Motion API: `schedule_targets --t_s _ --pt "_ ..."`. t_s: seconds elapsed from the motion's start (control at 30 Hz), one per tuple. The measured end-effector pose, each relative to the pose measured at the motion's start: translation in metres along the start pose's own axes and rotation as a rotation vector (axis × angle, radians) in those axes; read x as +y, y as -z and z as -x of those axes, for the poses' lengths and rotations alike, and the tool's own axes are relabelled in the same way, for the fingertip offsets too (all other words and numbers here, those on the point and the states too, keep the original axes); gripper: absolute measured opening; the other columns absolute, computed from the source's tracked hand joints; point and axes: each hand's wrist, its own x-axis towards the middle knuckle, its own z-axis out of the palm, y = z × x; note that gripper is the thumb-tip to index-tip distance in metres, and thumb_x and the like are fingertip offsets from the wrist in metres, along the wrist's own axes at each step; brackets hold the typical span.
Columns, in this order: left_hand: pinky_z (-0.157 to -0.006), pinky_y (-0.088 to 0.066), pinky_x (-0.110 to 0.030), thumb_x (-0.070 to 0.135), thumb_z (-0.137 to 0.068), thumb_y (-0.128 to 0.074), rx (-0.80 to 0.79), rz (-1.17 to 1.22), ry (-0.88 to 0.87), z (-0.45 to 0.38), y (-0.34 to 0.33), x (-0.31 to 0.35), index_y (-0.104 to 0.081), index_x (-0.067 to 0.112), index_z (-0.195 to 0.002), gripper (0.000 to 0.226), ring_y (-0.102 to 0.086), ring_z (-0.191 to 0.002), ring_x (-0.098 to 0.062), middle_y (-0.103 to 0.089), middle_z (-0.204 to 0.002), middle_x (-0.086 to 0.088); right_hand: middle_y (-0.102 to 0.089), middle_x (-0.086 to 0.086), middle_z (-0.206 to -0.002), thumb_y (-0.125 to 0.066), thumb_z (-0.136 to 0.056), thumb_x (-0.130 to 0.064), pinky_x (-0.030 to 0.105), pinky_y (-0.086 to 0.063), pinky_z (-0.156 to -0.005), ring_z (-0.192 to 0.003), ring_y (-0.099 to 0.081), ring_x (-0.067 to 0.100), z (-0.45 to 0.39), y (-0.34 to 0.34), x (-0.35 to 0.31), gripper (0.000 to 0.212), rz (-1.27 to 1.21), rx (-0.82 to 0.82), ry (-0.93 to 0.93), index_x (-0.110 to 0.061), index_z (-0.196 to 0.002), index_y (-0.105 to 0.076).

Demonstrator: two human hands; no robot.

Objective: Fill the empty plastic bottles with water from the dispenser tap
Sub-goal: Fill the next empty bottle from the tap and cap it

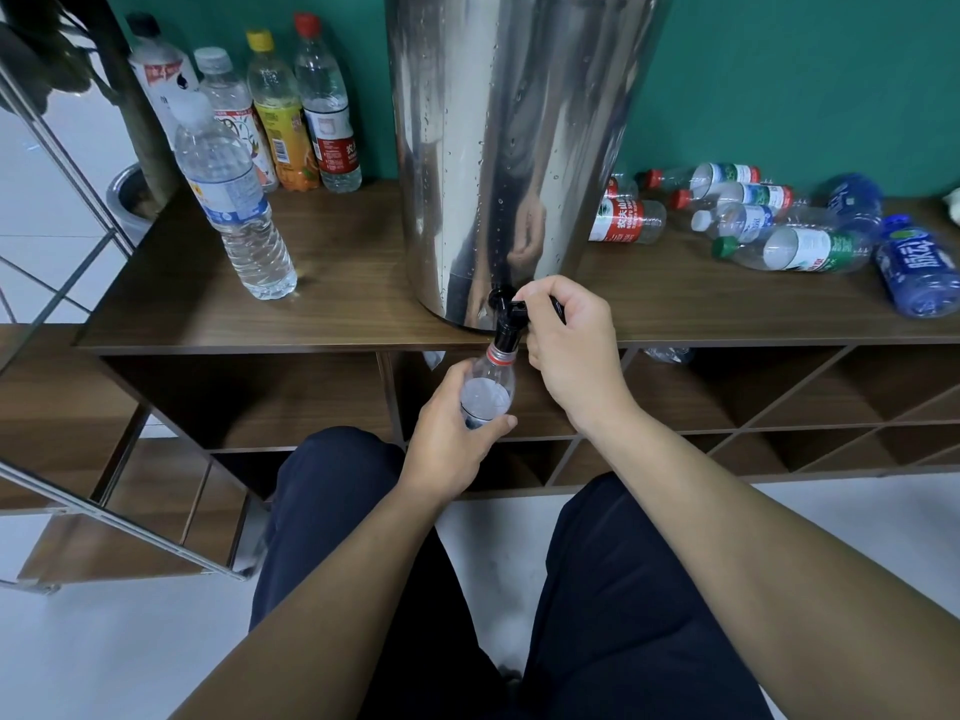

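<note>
From my remote seat this looks like an office or home drinks corner rather than a kitchen proper. A steel water dispenser (514, 148) stands on a dark wood counter (337, 304) with open cubby shelves (727, 397) beneath, against a teal wall (805, 70). Plastic bottles (769, 220) lie beside it, and the floor (104, 657) is pale.

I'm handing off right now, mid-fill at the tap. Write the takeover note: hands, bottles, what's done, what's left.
Left hand grips the bottle with its neck right under the tap.
Right hand holds the tap lever.
Dispenser stands on the counter.
Done, apparently: five capped bottles standing at left, the nearest holding water.
Left: finish this one, then the bottles lying at right, apparently empty.
</note>
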Motion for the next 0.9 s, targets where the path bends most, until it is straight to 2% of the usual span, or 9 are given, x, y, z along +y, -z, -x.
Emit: schedule_targets --t_s 0.1,0.33,0.6,0.77,0.9 --pt "-0.112 -0.058 -0.041 0.027 -0.09 -0.094 -0.003 -0.003 -0.003 0.0003 0.0006 0.0012 -0.053 0.046 -0.146 0.072 -0.066 -0.122 0.001 -0.07 -0.129 0.022 -0.06 -0.025 -0.065 -0.057 -0.11 -0.019 0.022 -0.04 -0.068 -0.066 -0.053 0.0 -0.0002 0.0008 -0.0006 0.024 0.008 -0.002 -0.003 -0.024 -0.097 -0.076" --pt "-0.113 -0.058 -0.043 0.028 -0.09 -0.094 0.0 -0.004 0.001 0.0002 -0.0002 0.0013 -0.053 0.048 -0.146 0.073 -0.066 -0.125 -0.002 -0.069 -0.131 0.021 -0.062 -0.023 -0.068 -0.057 -0.11 -0.022 0.024 -0.042 -0.07 -0.07 -0.054 0.001 -0.0012 0.0005 0.002 0.024 -0.002 -0.003 -0.007 -0.025 -0.097 -0.077" --pt "-0.103 -0.064 -0.057 0.031 -0.087 -0.093 0.003 0.027 0.017 0.0002 -0.0007 0.0005 -0.054 0.053 -0.144 0.073 -0.07 -0.12 -0.011 -0.071 -0.127 0.02 -0.061 -0.024 -0.068 -0.057 -0.11 -0.022 0.023 -0.04 -0.068 -0.068 -0.053 0.001 -0.001 0.0002 0.0022 0.024 -0.009 -0.008 -0.005 -0.027 -0.096 -0.076" --pt "-0.11 -0.06 -0.05 0.028 -0.089 -0.094 0.005 0.007 0.019 0.0004 -0.001 0.0017 -0.053 0.047 -0.149 0.075 -0.068 -0.124 -0.006 -0.07 -0.131 0.02 -0.061 -0.023 -0.068 -0.058 -0.11 -0.022 0.023 -0.04 -0.068 -0.068 -0.053 0.001 -0.001 0.0007 0.0017 0.024 -0.017 -0.01 -0.002 -0.026 -0.096 -0.076" --pt "-0.101 -0.064 -0.06 0.033 -0.087 -0.092 0.001 0.019 0.02 -0.0001 -0.0005 0.0015 -0.054 0.055 -0.141 0.07 -0.072 -0.113 -0.014 -0.072 -0.125 0.017 -0.061 -0.024 -0.067 -0.058 -0.11 -0.022 0.023 -0.04 -0.068 -0.068 -0.053 0.0 -0.0008 0.0003 0.0023 0.023 -0.019 -0.012 -0.005 -0.026 -0.097 -0.076"
